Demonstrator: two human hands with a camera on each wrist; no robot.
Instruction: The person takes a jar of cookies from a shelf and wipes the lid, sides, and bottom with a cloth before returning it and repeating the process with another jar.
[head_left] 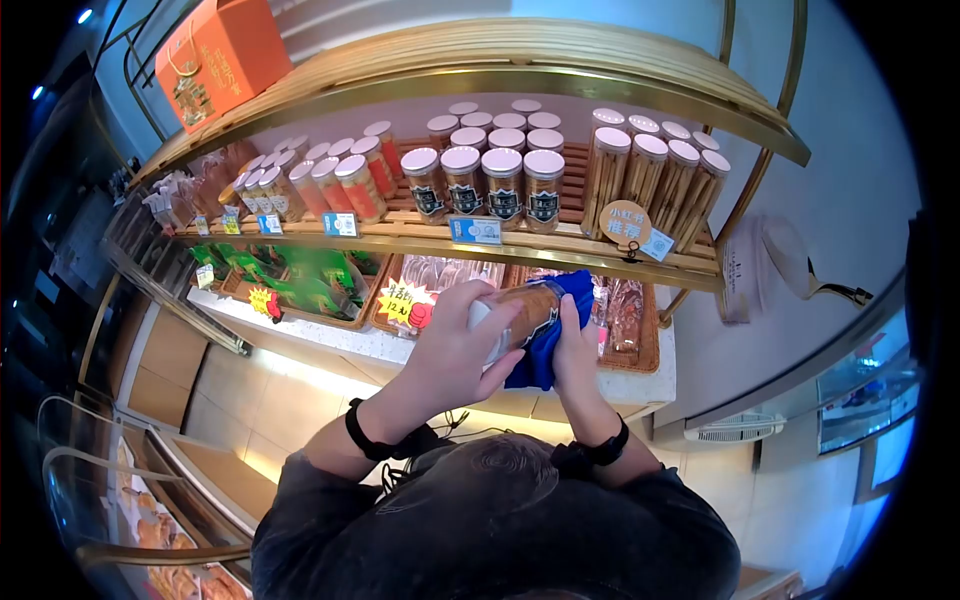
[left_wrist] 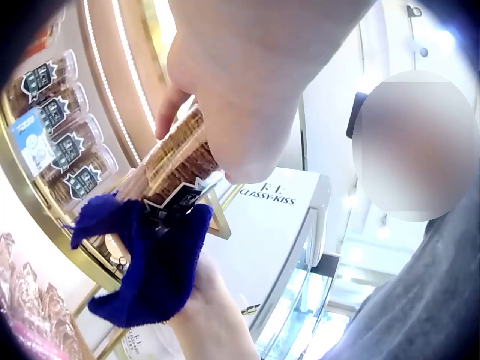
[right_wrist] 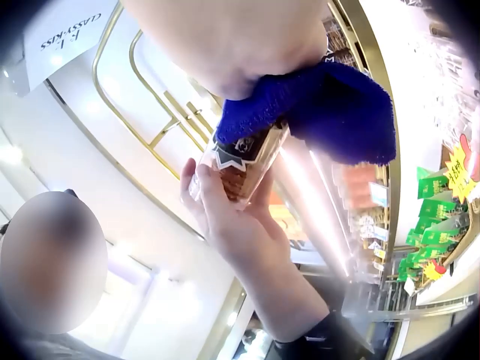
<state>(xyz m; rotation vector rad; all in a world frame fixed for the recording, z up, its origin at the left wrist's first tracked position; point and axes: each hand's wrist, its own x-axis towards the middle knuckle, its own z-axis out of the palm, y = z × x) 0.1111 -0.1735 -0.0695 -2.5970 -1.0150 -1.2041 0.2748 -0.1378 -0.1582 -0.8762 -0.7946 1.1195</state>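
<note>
A clear jar of brown snack sticks [head_left: 527, 308] with a dark label lies tilted between both hands in front of the shelf. My left hand [head_left: 447, 345] grips it round its white-lidded end, fingers over the top and thumb below. At the other end my right hand [head_left: 576, 352] holds a blue cloth [head_left: 541, 362] against the jar, thumb along the side. In the left wrist view the cloth [left_wrist: 154, 262] wraps the jar's lower end. The right wrist view shows the left fingers [right_wrist: 214, 187] round the jar; the cloth covers part of the right hand.
Rows of white-lidded jars [head_left: 485, 180] stand on the wooden shelf [head_left: 570, 190], with price tags [head_left: 475, 231] along its front. Taller stick jars [head_left: 650, 165] stand to the right. Below are baskets of green packets [head_left: 320, 285] and wrapped snacks [head_left: 625, 315]. An orange box [head_left: 222, 65] sits above.
</note>
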